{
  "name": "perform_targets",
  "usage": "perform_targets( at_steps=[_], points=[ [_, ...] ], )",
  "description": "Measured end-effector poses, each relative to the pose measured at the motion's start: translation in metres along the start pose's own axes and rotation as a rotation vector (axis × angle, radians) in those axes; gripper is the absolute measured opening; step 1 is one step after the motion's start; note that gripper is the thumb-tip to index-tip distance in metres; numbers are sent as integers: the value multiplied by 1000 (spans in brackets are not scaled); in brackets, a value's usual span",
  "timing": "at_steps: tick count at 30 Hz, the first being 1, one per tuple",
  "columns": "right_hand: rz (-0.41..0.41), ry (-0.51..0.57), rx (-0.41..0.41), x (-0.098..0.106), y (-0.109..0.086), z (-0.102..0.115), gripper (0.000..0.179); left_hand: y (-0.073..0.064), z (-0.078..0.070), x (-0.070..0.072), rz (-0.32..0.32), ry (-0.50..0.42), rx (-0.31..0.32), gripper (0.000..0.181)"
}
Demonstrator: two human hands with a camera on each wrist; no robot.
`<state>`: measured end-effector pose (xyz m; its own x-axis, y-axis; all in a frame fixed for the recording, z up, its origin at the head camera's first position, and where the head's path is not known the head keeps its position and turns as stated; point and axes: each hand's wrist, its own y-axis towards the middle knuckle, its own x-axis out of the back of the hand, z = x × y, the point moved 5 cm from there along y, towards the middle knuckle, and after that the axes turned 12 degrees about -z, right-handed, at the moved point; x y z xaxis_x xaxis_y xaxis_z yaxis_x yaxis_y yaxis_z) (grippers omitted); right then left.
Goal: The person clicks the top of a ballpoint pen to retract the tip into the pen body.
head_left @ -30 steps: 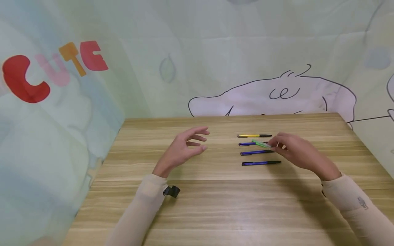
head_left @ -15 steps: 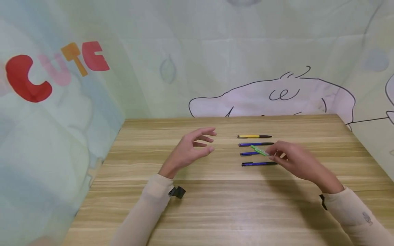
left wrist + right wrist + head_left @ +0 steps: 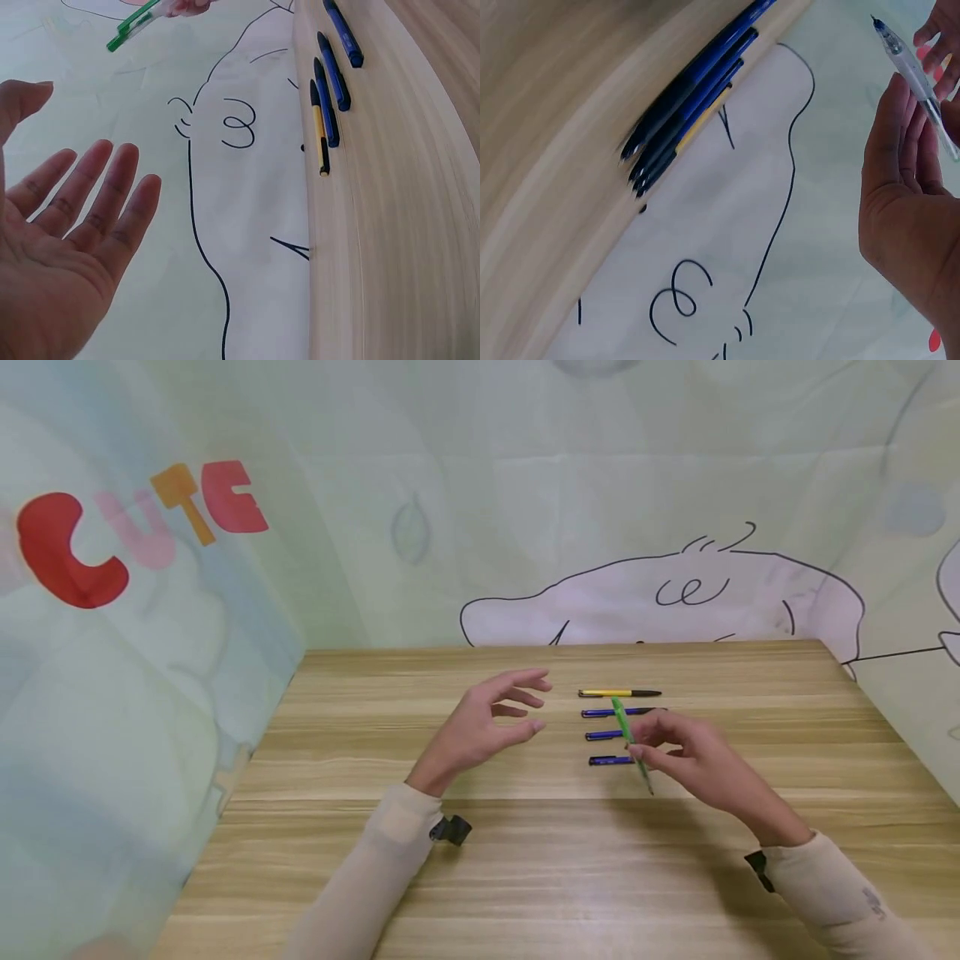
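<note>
A green pen (image 3: 621, 718) with a clear barrel is pinched between the thumb and fingers of my right hand (image 3: 693, 756), tilted steeply over the row of pens. In the right wrist view the tip of this pen (image 3: 904, 64) points up and left. My left hand (image 3: 483, 722) hovers left of the row with its fingers spread loosely and nothing in them; its palm faces the camera in the left wrist view. A yellow pen (image 3: 607, 693) lies farthest back, with three blue pens, the nearest blue pen (image 3: 609, 761) partly hidden by my right hand.
The pens lie roughly parallel on a wooden table (image 3: 510, 868). Behind the table's back edge hangs a printed cloth (image 3: 360, 527) with a cartoon outline and coloured letters. Small black devices, such as the left wrist camera (image 3: 452, 830), sit at both sleeves.
My right hand has moved left and slightly nearer, turning the green pen from nearly flat to steep. My left hand has drifted right toward the pens.
</note>
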<state>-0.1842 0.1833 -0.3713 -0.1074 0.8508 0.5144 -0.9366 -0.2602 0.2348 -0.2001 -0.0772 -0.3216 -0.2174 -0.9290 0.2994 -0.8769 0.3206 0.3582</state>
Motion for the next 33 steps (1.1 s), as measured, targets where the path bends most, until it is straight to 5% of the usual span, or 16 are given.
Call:
perform_targets(
  at_steps=[7,12,20,29,33],
  points=[
    [-7,191,-63,-14,2,5,20,8,10,-15,1,4,-31,55],
    [-10,262,-94,-21,4,9,24,9,-1,-23,-4,-22,-26,54],
    [7,351,-205,-31,9,13,34,15,16,-34,-12,-45,-86,55],
    [7,445,-243,-38,16,15,40,9,-3,-40,0,-88,-134,60],
    [-7,472,-242,-40,18,15,42,10,2,-42,-4,-59,-157,66]
  ],
)
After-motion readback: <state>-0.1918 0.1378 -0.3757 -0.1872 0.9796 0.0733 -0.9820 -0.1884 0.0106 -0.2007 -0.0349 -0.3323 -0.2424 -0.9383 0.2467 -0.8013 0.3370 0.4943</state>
